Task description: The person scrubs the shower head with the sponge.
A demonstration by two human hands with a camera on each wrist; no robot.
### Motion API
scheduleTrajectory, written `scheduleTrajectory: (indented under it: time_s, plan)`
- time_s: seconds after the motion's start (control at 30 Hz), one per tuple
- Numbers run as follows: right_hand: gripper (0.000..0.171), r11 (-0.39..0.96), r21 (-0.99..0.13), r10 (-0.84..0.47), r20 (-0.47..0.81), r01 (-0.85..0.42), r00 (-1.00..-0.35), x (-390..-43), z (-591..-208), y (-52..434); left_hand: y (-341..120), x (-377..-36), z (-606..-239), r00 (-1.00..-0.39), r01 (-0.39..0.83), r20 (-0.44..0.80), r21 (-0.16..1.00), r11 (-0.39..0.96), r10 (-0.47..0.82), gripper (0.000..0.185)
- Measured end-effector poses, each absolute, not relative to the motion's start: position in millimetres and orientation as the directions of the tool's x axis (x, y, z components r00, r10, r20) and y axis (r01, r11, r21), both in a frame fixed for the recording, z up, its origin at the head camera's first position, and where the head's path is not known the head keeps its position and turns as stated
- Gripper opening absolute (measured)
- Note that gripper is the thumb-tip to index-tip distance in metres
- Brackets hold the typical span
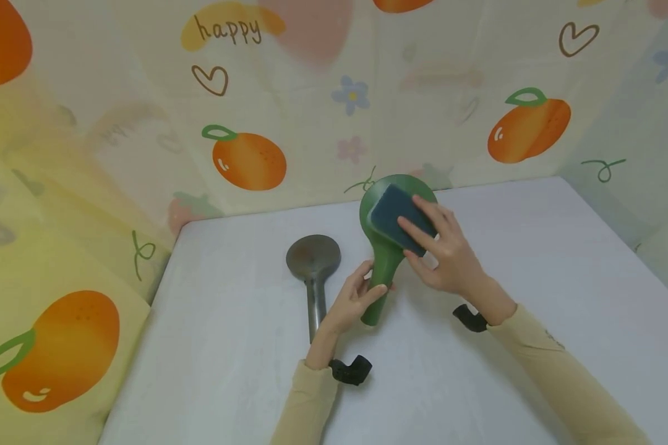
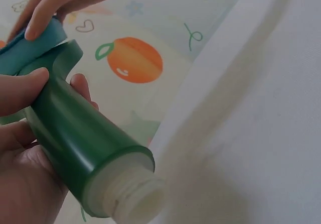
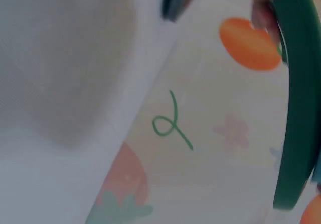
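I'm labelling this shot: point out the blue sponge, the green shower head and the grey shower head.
Blue sponge (image 1: 390, 211), head view: its broad face.
Green shower head (image 2: 88, 133), left wrist view: its handle.
Grey shower head (image 1: 314, 262), head view: its round end.

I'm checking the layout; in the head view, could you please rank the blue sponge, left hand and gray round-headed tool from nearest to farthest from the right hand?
1. Blue sponge: touched by the right hand.
2. Left hand: lower, to the left.
3. Gray round-headed tool: farther left, on the table.
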State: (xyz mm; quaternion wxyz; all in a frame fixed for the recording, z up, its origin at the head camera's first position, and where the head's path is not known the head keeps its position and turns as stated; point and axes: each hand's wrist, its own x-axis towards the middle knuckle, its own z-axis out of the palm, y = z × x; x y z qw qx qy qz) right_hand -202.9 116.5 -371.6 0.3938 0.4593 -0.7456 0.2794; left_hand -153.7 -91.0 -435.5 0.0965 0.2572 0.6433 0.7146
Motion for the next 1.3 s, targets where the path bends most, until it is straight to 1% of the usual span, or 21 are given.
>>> scheduleTrajectory:
  time_s: [0.07, 0.13, 0.2, 0.23, 0.3, 0.37, 0.47, 0.53, 0.6, 0.63, 0.7, 0.77, 0.83, 0.9, 0.97, 1.0, 1.07, 1.1, 1.17, 1.23, 1.3]
  plan:
    - [0.041, 0.324, 0.042, -0.580, 0.798, -0.945, -0.163, -198, -375, 114, -91, -154, -436, -0.849, 0.192, 0.250, 0.967, -0.169, 0.466, 0.043]
    - [0.040, 0.246, 0.093, -0.643, 0.761, -0.965, -0.091, -197, -376, 113, -91, -154, -435, -0.847, 0.185, 0.253, 0.965, -0.185, 0.468, 0.045]
    - [0.039, 0.223, 0.098, -0.645, 0.761, -0.970, -0.072, -200, -374, 115, -91, -154, -435, -0.843, 0.181, 0.252, 0.965, -0.190, 0.475, 0.045]
    - [0.039, 0.238, 0.083, -0.623, 0.778, -0.968, -0.086, -203, -373, 116, -91, -154, -435, -0.842, 0.182, 0.248, 0.966, -0.182, 0.478, 0.045]
    - [0.040, 0.301, 0.023, -0.553, 0.818, -0.953, -0.155, -209, -368, 120, -92, -154, -434, -0.842, 0.169, 0.232, 0.971, -0.170, 0.487, 0.046]
    - [0.043, 0.387, -0.058, -0.475, 0.843, -0.920, -0.253, -217, -363, 124, -92, -153, -434, -0.841, 0.163, 0.216, 0.975, -0.148, 0.495, 0.045]
    - [0.046, 0.516, -0.192, -0.369, 0.830, -0.835, -0.419, -226, -356, 129, -93, -153, -434, -0.841, 0.152, 0.195, 0.980, -0.127, 0.504, 0.045]
    - [0.047, 0.568, -0.271, -0.310, 0.804, -0.777, -0.507, -229, -352, 132, -93, -153, -435, -0.841, 0.150, 0.192, 0.981, -0.122, 0.507, 0.045]
    - [0.046, 0.594, -0.313, -0.272, 0.789, -0.741, -0.551, -229, -351, 132, -93, -153, -435, -0.841, 0.154, 0.195, 0.981, -0.121, 0.505, 0.046]
    - [0.046, 0.598, -0.312, -0.273, 0.787, -0.739, -0.553, -228, -351, 131, -93, -153, -435, -0.843, 0.157, 0.197, 0.980, -0.121, 0.501, 0.046]
    - [0.046, 0.584, -0.279, -0.304, 0.795, -0.762, -0.525, -224, -354, 128, -93, -153, -434, -0.850, 0.162, 0.206, 0.978, -0.131, 0.485, 0.045]
    - [0.045, 0.549, -0.207, -0.372, 0.807, -0.810, -0.458, -218, -359, 123, -93, -153, -433, -0.859, 0.168, 0.222, 0.973, -0.155, 0.461, 0.045]
    - [0.045, 0.483, -0.105, -0.474, 0.804, -0.870, -0.360, -211, -365, 119, -93, -154, -433, -0.868, 0.173, 0.243, 0.966, -0.195, 0.434, 0.044]
    - [0.043, 0.394, 0.002, -0.568, 0.787, -0.919, -0.241, -205, -372, 114, -93, -154, -433, -0.868, 0.179, 0.273, 0.951, -0.251, 0.415, 0.044]
    - [0.042, 0.314, 0.081, -0.633, 0.761, -0.946, -0.145, -201, -376, 112, -94, -155, -434, -0.863, 0.192, 0.304, 0.936, -0.295, 0.405, 0.044]
    - [0.042, 0.290, 0.104, -0.647, 0.754, -0.951, -0.115, -201, -378, 112, -94, -155, -434, -0.860, 0.191, 0.313, 0.929, -0.315, 0.402, 0.043]
    - [0.041, 0.283, 0.107, -0.626, 0.773, -0.953, -0.099, -203, -378, 114, -94, -155, -435, -0.856, 0.192, 0.326, 0.921, -0.338, 0.402, 0.043]
    - [0.041, 0.300, 0.085, -0.596, 0.794, -0.950, -0.117, -205, -376, 115, -95, -155, -435, -0.856, 0.192, 0.326, 0.921, -0.338, 0.402, 0.043]
    - [0.041, 0.350, 0.005, -0.511, 0.839, -0.937, -0.186, -212, -373, 118, -95, -155, -435, -0.855, 0.178, 0.317, 0.922, -0.343, 0.410, 0.045]
    - [0.042, 0.412, -0.110, -0.407, 0.866, -0.905, -0.291, -220, -368, 121, -95, -154, -435, -0.857, 0.158, 0.297, 0.929, -0.334, 0.421, 0.047]
    - [0.044, 0.466, -0.233, -0.313, 0.859, -0.853, -0.406, -226, -363, 124, -96, -154, -436, -0.856, 0.141, 0.282, 0.934, -0.328, 0.434, 0.049]
